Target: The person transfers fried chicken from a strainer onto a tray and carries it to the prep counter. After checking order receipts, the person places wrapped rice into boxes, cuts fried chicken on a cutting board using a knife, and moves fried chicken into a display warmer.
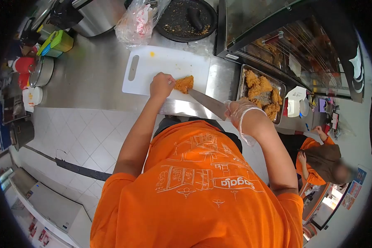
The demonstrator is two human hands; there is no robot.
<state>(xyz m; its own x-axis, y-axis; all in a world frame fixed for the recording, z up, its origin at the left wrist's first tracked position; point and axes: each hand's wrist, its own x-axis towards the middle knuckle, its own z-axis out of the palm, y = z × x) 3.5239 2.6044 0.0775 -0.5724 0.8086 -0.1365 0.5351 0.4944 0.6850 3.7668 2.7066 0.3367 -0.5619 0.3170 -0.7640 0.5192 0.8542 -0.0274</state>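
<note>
A piece of fried chicken [184, 84] with a golden crumbed crust lies on the white cutting board [153, 68]. My left hand [162, 85] is bare, its fingers curled and closed at the chicken's left edge. In a clear plastic glove, my right hand [243, 114] grips a large knife [208, 104]. The blade slants up and leftward, its tip against the lower right of the chicken. The knife's handle is hidden inside my fist. Some crumbs and a yellow smear mark the board.
Right of the board stands a metal tray [282, 89] of fried chicken pieces, below a glass display cabinet [285, 45]. Behind the board are a round black pan [177, 20] and a plastic bag [134, 25]. A co-worker in orange [314, 159] is at the right.
</note>
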